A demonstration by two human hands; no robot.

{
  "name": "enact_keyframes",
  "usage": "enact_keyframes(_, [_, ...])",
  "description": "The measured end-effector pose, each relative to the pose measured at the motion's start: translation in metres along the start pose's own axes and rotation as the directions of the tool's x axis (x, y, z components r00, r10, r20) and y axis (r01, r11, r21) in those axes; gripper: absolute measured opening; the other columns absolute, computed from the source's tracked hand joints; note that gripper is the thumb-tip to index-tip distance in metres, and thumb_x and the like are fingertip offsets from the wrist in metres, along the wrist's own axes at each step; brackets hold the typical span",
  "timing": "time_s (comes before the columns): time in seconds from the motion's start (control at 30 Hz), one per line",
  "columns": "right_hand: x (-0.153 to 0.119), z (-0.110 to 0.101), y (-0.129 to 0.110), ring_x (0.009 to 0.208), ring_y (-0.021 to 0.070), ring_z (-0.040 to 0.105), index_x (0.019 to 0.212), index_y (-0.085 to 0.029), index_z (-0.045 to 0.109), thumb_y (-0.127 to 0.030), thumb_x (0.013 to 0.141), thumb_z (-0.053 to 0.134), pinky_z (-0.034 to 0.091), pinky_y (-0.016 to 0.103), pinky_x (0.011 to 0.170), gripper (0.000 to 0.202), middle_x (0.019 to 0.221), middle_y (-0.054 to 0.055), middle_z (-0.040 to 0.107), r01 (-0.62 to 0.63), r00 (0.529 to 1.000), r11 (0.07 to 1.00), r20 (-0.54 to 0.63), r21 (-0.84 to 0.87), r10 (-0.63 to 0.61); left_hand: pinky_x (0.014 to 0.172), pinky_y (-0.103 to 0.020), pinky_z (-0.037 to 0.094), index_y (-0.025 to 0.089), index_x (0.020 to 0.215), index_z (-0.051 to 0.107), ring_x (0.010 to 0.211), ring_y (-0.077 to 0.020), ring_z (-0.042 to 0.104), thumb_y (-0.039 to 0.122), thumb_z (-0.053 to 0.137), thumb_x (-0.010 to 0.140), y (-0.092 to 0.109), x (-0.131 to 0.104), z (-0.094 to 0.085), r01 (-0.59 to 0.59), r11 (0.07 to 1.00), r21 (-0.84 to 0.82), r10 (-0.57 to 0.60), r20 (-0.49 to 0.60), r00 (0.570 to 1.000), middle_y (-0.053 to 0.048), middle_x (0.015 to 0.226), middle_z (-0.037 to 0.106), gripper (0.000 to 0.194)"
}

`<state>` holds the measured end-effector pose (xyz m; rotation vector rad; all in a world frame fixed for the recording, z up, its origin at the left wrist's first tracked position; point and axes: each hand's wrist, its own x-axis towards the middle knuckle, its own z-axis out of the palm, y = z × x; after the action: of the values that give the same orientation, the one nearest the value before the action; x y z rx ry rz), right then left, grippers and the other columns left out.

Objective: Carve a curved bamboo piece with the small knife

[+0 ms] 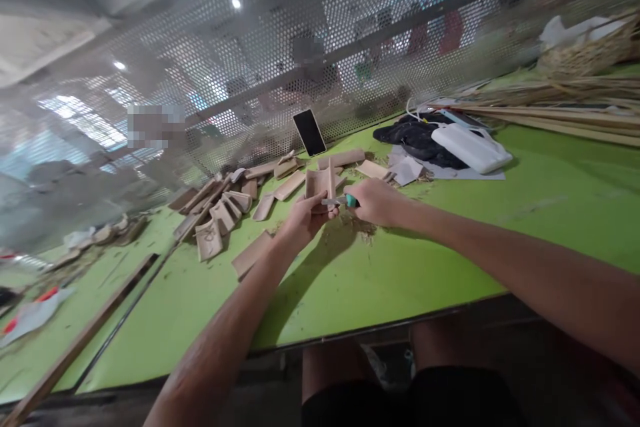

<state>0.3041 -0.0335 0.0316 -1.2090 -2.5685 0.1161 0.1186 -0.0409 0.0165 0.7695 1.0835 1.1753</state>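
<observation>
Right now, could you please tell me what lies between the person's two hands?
In the head view, the blade of a green-handled tool spans the gap, from the right hand to the curved wooden piece in the left hand.

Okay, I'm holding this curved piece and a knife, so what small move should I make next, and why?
I'd probably shift your left hand slightly lower on the curved piece before the next cut. Your right hand holds the green-handled knife with its blade at the piece, very close to your left hand.
</observation>
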Motion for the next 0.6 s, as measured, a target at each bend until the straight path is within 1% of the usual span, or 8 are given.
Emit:
enact_keyframes(0.13, [-0.001, -0.002, -0.003, 0.063, 0.0173, 0.051, 0.091, -0.014, 0.07, -0.019, 0.085, 0.056, 0.025, 0.03, 0.058, 0.016, 0.075, 0.01, 0.068, -0.032, 0.999, 0.999, 0.012, -0.037, 0.033, 0.053, -0.023, 0.059, 0.01, 0.088, 0.059, 0.053, -0.0149, 0.066, 0.005, 0.059, 0.085, -0.002, 0.001, -0.002, 0.003, 1.0, 0.004, -0.003, -0.029, 1.0, -0.008, 0.064, 0.067, 0.005])
enact_keyframes(0.2, [-0.001, -0.002, -0.003, 0.063, 0.0175, 0.05, 0.092, -0.014, 0.069, -0.02, 0.086, 0.055, 0.024, 0.03, 0.058, 0.017, 0.075, 0.01, 0.068, -0.049, 0.999, 0.997, 0.014, -0.051, 0.05, 0.056, -0.023, 0.06, 0.01, 0.085, 0.059, 0.054, -0.0139, 0.065, 0.004, 0.058, 0.085, -0.001, 0.001, -0.002, -0.004, 1.0, 0.009, 0.005, -0.02, 1.0, -0.007, 0.064, 0.066, 0.006])
enact_keyframes(0.3, [0.0, 0.0, -0.003, 0.061, 0.0174, 0.049, 0.092, -0.014, 0.069, -0.022, 0.087, 0.053, 0.023, 0.031, 0.057, 0.019, 0.075, 0.011, 0.068, -0.069, 0.998, 0.996, -0.004, -0.064, 0.069, 0.056, -0.021, 0.059, 0.009, 0.081, 0.061, 0.055, -0.0122, 0.064, 0.001, 0.053, 0.087, 0.0, -0.001, -0.001, -0.008, 1.0, 0.012, 0.008, -0.009, 1.0, -0.006, 0.062, 0.064, 0.013])
enact_keyframes(0.37, [0.001, 0.002, -0.001, 0.059, 0.0168, 0.048, 0.092, -0.013, 0.068, -0.022, 0.088, 0.051, 0.023, 0.031, 0.056, 0.02, 0.073, 0.011, 0.067, -0.085, 0.996, 0.994, -0.007, -0.065, 0.085, 0.055, -0.02, 0.058, 0.008, 0.079, 0.062, 0.054, -0.0122, 0.064, 0.001, 0.052, 0.088, 0.0, -0.002, 0.0, 0.02, 0.999, 0.025, -0.02, 0.008, 1.0, -0.007, 0.063, 0.065, 0.016])
enact_keyframes(0.47, [0.003, 0.002, 0.005, 0.058, 0.0172, 0.048, 0.09, -0.013, 0.067, -0.022, 0.087, 0.05, 0.025, 0.031, 0.055, 0.02, 0.073, 0.012, 0.066, -0.132, 0.991, 0.989, -0.013, -0.071, 0.131, 0.054, -0.02, 0.057, 0.009, 0.078, 0.063, 0.054, -0.0131, 0.066, 0.004, 0.057, 0.09, 0.0, -0.004, 0.003, 0.056, 0.997, 0.056, -0.059, 0.045, 0.997, -0.009, 0.066, 0.067, 0.014])
enact_keyframes(0.6, [0.006, -0.001, 0.019, 0.067, 0.0202, 0.055, 0.094, -0.013, 0.068, -0.023, 0.088, 0.049, 0.028, 0.031, 0.058, 0.022, 0.085, 0.015, 0.07, -0.207, 0.977, 0.976, -0.071, -0.069, 0.203, 0.051, -0.02, 0.056, 0.008, 0.079, 0.062, 0.051, -0.0142, 0.066, 0.007, 0.057, 0.093, 0.001, -0.013, 0.008, 0.047, 0.986, 0.157, -0.068, 0.129, 0.989, -0.011, 0.065, 0.069, 0.014])
